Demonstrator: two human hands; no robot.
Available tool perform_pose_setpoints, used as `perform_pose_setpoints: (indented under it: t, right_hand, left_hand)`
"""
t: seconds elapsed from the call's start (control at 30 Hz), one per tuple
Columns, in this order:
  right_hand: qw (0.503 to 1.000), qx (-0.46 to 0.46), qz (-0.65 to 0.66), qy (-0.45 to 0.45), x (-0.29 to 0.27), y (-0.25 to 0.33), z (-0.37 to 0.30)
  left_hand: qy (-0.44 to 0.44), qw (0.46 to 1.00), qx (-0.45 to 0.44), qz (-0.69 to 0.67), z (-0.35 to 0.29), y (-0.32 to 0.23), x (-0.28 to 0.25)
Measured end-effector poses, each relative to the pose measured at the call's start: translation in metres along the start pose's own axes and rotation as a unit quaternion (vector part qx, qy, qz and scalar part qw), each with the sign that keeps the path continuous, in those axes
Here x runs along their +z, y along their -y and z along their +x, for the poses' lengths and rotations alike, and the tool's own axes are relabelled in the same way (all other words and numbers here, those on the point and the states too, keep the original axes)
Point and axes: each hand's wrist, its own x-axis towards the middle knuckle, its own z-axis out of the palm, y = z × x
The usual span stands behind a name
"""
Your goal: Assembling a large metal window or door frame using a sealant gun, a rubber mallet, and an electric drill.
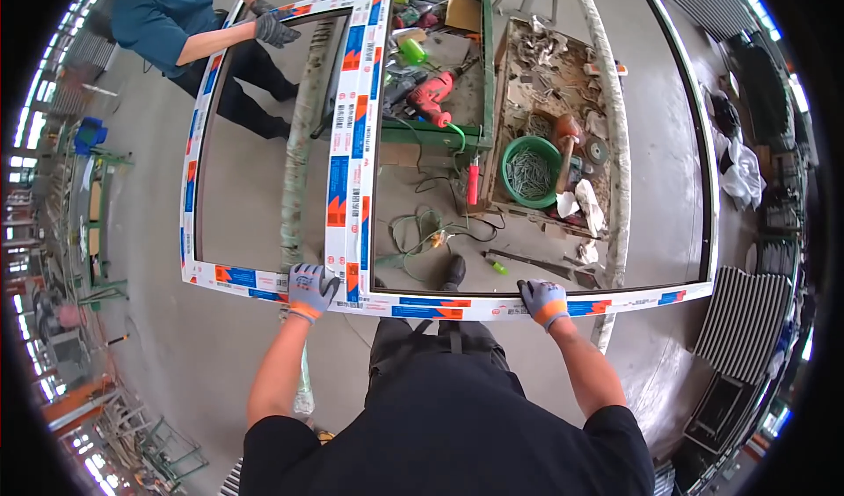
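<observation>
A large window frame (431,307), covered in white, blue and orange protective film, spreads out before me with a mullion (350,144) left of its middle. My left hand (311,290), in a grey glove with an orange band, is closed round the near rail just left of that mullion. Farther right on the same rail, my right hand (544,301) grips it in a matching glove. The undersides of both hands are hidden. Two long wrapped support bars, a left one (294,180) and a right one (618,171), run below the frame.
At the far left a co-worker (167,21) has dark-gloved hands at the frame. Beneath it stand a green tool tray (485,83) with a red power drill (431,99), and a littered wooden cart (519,57) holding a green bowl of screws (530,171). Cables (413,232) lie on the floor.
</observation>
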Motion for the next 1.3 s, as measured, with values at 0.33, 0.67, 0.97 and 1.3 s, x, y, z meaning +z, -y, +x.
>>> perform_pose_setpoints:
  t: [0.33,0.67,0.97,1.3]
  right_hand:
    - [0.997,0.042,-0.048,-0.044,-0.014,-0.02,0.002]
    - [0.995,0.082,-0.041,0.04,-0.028,-0.002,0.008]
    - [0.968,0.186,0.027,-0.168,0.004,-0.149,0.175]
    - [0.927,0.313,0.172,-0.113,0.032,-0.255,0.322]
  left_hand:
    - [-0.044,0.999,0.012,-0.025,0.003,-0.031,-0.009]
    - [0.016,0.999,-0.009,-0.045,0.008,-0.021,-0.004]
    - [0.035,0.999,-0.005,-0.034,0.017,-0.026,0.001]
    - [0.056,0.998,-0.011,-0.015,0.022,-0.034,-0.018]
